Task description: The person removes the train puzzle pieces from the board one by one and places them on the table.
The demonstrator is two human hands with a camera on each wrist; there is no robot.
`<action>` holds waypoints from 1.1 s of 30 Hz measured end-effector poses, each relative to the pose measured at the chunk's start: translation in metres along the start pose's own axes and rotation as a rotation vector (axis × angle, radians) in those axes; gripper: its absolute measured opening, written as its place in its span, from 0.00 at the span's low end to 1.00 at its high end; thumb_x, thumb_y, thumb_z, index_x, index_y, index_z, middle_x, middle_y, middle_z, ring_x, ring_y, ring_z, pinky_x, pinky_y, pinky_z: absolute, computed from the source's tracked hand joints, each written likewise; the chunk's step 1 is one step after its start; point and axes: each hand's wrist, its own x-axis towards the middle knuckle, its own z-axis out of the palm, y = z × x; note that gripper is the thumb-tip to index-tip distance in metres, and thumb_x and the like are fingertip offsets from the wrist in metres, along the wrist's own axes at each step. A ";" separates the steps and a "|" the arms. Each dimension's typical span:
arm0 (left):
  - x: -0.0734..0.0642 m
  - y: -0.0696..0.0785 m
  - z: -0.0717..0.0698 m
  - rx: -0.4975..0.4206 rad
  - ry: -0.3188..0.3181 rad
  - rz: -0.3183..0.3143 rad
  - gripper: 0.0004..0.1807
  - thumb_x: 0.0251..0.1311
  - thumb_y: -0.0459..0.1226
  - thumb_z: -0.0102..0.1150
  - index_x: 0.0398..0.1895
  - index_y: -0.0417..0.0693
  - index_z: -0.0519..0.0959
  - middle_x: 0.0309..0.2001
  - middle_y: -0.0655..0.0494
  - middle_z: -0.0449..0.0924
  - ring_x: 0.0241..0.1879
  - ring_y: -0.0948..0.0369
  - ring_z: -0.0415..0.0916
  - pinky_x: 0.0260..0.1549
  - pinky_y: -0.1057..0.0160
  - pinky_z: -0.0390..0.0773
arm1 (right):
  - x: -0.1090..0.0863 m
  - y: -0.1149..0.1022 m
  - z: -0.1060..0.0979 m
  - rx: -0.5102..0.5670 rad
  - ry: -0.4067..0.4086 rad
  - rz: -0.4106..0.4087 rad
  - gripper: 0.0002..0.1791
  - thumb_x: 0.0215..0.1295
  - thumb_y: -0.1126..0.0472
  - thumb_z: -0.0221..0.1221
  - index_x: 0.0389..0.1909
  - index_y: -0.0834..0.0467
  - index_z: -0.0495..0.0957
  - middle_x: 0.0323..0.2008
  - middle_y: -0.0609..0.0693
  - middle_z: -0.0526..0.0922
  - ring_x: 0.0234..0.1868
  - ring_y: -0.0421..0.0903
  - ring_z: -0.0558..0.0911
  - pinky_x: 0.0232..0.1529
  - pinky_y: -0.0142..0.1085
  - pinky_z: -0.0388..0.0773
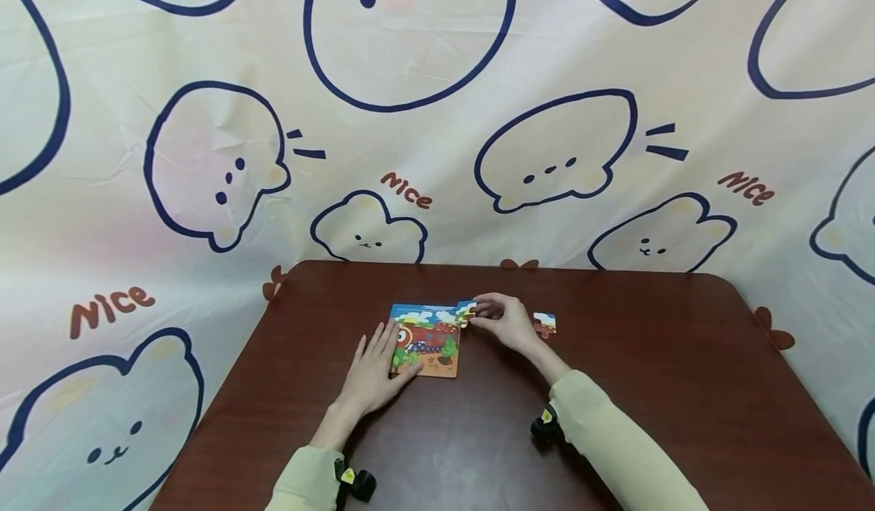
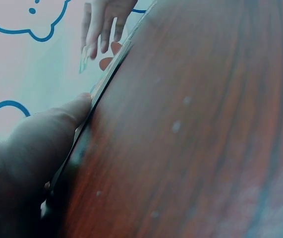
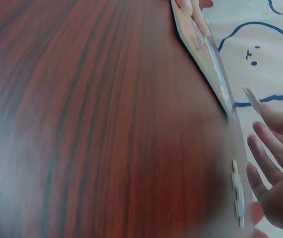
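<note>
A colourful jigsaw puzzle board (image 1: 437, 363) lies on the brown table, showing a blue sky, a red train-like shape and green plants. My left hand (image 1: 372, 370) rests on its left side with fingers stretched out, thumb along the lower edge. My right hand (image 1: 509, 321) pinches a puzzle piece (image 1: 466, 312) between thumb and fingertips, over the board's upper right corner. In the right wrist view that piece (image 3: 253, 100) is tilted and raised above the table. Another puzzle piece (image 1: 544, 323) lies on the table just right of my right hand.
The dark wooden table (image 1: 656, 389) extends around the board on all sides. A cloth backdrop (image 1: 451, 146) printed with cartoon animals hangs behind its far edge. Black wrist cameras (image 1: 358, 484) are strapped at both sleeve cuffs.
</note>
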 end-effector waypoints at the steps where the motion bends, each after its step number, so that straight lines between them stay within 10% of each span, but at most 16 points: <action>1: 0.000 0.000 0.000 -0.003 0.004 0.002 0.54 0.74 0.65 0.60 0.90 0.42 0.55 0.90 0.43 0.53 0.90 0.42 0.47 0.87 0.32 0.46 | -0.001 0.001 -0.002 -0.006 0.000 0.003 0.19 0.70 0.66 0.73 0.60 0.61 0.87 0.51 0.60 0.93 0.51 0.57 0.91 0.55 0.48 0.88; 33: 0.001 -0.001 0.002 -0.007 -0.008 -0.010 0.56 0.74 0.66 0.59 0.91 0.43 0.52 0.91 0.44 0.49 0.91 0.44 0.44 0.89 0.33 0.42 | -0.008 0.028 -0.019 -0.323 -0.063 -0.052 0.23 0.72 0.60 0.74 0.65 0.63 0.86 0.74 0.63 0.80 0.78 0.66 0.72 0.76 0.64 0.74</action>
